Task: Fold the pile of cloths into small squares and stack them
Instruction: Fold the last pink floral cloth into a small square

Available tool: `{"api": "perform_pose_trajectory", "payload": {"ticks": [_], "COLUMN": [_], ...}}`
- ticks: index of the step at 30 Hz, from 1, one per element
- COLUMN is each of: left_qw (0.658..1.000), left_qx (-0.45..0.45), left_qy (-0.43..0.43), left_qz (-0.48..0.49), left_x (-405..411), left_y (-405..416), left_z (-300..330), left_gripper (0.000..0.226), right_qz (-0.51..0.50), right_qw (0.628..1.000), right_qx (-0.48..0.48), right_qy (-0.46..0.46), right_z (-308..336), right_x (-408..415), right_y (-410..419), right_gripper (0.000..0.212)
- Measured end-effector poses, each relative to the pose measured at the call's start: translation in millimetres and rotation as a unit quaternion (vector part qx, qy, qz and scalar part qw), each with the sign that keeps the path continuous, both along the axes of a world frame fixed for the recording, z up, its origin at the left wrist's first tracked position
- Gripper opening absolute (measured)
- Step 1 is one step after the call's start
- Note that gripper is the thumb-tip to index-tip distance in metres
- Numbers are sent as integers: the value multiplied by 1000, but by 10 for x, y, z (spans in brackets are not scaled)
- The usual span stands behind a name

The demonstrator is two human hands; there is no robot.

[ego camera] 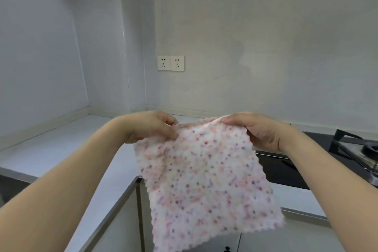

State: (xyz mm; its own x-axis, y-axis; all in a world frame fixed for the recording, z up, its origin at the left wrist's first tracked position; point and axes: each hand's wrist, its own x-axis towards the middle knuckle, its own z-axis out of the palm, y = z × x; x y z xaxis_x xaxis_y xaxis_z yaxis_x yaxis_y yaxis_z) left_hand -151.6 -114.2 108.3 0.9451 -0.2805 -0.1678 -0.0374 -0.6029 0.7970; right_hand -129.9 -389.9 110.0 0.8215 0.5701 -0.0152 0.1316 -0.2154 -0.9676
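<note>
Item, nearest you: your two bare forearms, entering from the lower corners and converging toward the middle of the view.

Item: one cloth (pixel 206 178), white with pink, red and purple speckles and a scalloped edge. It hangs in the air between and below your hands, held up by its top edge and opened out flat toward you, its lower corner dropping past the bottom of the view. It touches no surface.

Item: your left hand (pixel 152 128). Thumb and fingers are curled in and pinch the cloth's upper left corner.

Item: your right hand (pixel 258 131). Fingers lie over the top edge of the cloth, with the thumb side behind the cloth; it grips the upper right corner.

Item: pale countertop (pixel 61 145), L-shaped, running below and beyond your left hand and along the wall behind both hands. Its metal-trimmed front edge passes under your left forearm.

Item: black glass hob (pixel 286 170) set in the counter below your right hand, with a gas burner (pixel 366 149) to the right of that hand.

Item: double wall socket (pixel 170 63), white, on the wall above your left hand.

Item: cabinet fronts (pixel 126 221) below the counter edge, beneath the cloth.
</note>
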Motion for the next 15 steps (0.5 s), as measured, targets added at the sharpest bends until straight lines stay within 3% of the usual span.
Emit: {"api": "perform_pose_trajectory", "payload": {"ticks": [6, 13, 15], "left_qw": [994, 946, 931], "left_qx": [6, 213, 247], "left_qy": [-72, -187, -210], "left_qz": [77, 158, 167], "left_x": [739, 1972, 2271], "left_y": [190, 531, 618], "left_z": [-225, -1582, -1979], "left_gripper": [4, 20, 21], "right_qz": [-53, -137, -175], "right_qw": [989, 944, 922], "right_qx": [-125, -261, -282], "right_qy": [-50, -147, -201], "right_z": [-270, -1545, -1952], "right_x": [819, 2161, 2440], "right_y": [150, 501, 640], "right_gripper": [20, 37, 22]}}
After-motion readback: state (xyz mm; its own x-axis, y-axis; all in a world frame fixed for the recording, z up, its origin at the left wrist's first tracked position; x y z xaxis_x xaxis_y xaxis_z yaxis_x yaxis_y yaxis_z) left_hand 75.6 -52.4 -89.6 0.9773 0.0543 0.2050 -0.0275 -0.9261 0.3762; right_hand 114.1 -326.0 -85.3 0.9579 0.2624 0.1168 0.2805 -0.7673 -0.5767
